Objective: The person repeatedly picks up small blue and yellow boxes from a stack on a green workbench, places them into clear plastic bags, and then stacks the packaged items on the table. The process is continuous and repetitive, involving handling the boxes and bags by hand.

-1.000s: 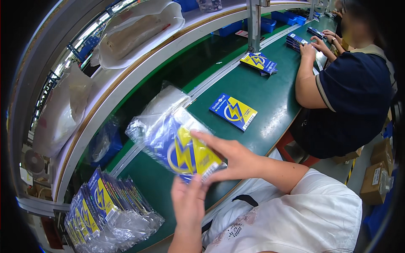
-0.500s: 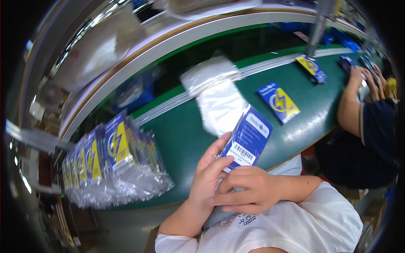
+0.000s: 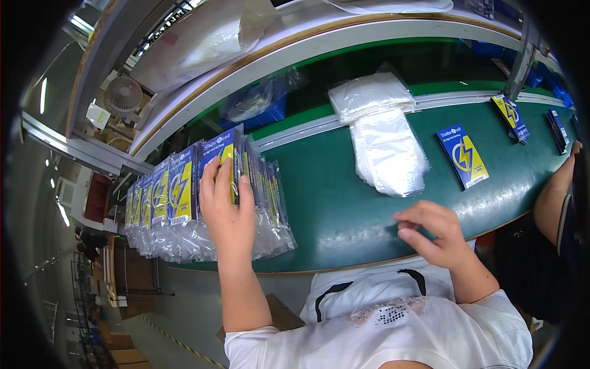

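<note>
My left hand [image 3: 228, 212] rests with its fingers spread against the front of a blue and yellow flat package [image 3: 222, 147] in a clear bag. That package stands at the near right part of an upright row of bagged packages [image 3: 181, 184] on the left of the table. The fingers and thumb all show on its front face, so the hand is open and not wrapped round it. Above the table's near edge, my right hand [image 3: 433, 232] is empty, thumb and forefinger apart. Beyond it lie a pile of clear plastic bags [image 3: 390, 150] and a single unbagged blue and yellow package [image 3: 462, 157].
More packages [image 3: 510, 117] lie at the far right of the green table [image 3: 332, 227], near a co-worker's arm [image 3: 556, 190]. Behind the table edge sits a blue bin [image 3: 261, 111] with plastic in it. A shelf edge [image 3: 344, 27] runs above. A small fan [image 3: 123, 93] stands at the left.
The blue package that both hands held in front of me has left the right hand. My left hand has moved left to the row; the right moved right and opened. The view has shifted left.
</note>
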The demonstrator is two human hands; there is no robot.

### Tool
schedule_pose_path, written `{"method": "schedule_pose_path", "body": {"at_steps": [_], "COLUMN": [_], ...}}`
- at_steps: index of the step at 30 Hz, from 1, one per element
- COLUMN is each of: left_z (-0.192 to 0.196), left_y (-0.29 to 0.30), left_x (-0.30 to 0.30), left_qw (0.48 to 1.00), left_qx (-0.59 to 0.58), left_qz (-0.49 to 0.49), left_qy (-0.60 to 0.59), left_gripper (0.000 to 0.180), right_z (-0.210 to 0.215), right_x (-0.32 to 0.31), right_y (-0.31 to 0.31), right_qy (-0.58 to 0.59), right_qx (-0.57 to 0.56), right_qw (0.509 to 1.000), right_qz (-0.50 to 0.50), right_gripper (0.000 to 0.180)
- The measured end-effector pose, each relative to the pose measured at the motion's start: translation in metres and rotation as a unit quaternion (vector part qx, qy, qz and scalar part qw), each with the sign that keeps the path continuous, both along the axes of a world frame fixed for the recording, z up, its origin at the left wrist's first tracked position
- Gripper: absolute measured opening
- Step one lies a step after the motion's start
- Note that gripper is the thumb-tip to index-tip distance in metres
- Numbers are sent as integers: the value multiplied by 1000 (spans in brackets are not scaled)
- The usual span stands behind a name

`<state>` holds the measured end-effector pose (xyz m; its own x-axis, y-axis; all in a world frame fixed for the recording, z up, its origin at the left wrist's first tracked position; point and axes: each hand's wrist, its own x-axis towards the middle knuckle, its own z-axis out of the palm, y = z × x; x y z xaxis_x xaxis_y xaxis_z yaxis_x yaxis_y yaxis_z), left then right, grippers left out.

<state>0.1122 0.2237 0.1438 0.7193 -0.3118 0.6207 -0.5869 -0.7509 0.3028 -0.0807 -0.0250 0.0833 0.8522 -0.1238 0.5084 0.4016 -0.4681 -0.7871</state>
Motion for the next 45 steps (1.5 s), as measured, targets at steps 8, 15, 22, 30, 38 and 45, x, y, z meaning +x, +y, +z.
{"method": "schedule_pose_path", "body": {"at_steps": [8, 15, 22, 30, 38, 45], "left_z": [13, -16, -43, -15, -48, -82], "left_y": [-2, 21, 7, -5, -86, -126], "left_x": [-19, -32, -8, -34, -89, -51], "left_qw": [986, 931, 955, 940, 938, 921], "left_qx": [-17, -181, -223, -253, 33, 162], "left_qz": [-9, 172, 174, 174, -344, -353], "left_qy": [-167, -268, -93, -150, -24, 17], "left_gripper": [47, 53, 64, 64, 18, 26], "right_z": [0, -11, -11, -8, -47, -39], "right_x": [-7, -10, -9, -8, 13, -9], "right_y": [-21, -22, -24, -57, -111, -72], "right_qy": [-8, 3, 9, -28, 243, 62], "right_qx": [-13, -1, 2, -66, -291, -23], "right_qw": [995, 989, 988, 956, 815, 906], "right_qz": [-100, -145, -152, -285, -437, -417], "right_gripper": [15, 12, 11, 12, 68, 67]}}
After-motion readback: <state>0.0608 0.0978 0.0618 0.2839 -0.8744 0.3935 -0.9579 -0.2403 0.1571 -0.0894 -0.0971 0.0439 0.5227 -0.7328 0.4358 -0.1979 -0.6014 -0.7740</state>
